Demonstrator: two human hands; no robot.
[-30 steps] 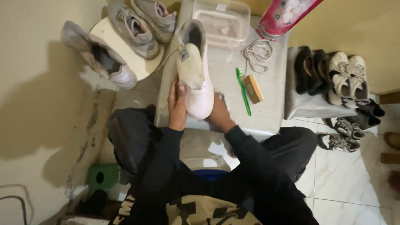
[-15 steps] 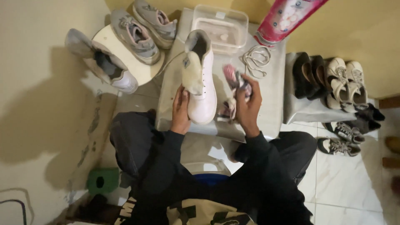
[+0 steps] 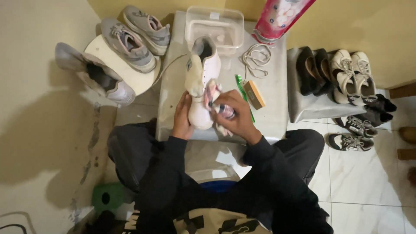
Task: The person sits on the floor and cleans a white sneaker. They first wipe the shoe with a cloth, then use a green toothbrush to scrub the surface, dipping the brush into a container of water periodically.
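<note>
Left hand [image 3: 182, 118] steadies white shoe [image 3: 201, 82] — right hand [image 3: 236, 116] presses cloth [image 3: 213, 96] on it.

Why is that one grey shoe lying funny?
The grey shoe lies tipped over at the round stool's edge, half off it, while the other grey pair sits upright. The loose shoelace lies tangled on the table.

Under our left fingers [image 3: 184, 108] the white shoe [image 3: 201, 82] looks like matt, smooth leather or synthetic. Our right fingers [image 3: 227, 106] bunch a soft pink-and-white cloth [image 3: 212, 93]. Beyond them the desk [image 3: 273, 86] shows a dull grey finish, the tub [image 3: 214, 26] clear plastic, the laces [image 3: 255, 56] woven cord, the brush [image 3: 254, 94] pale wood.
</note>
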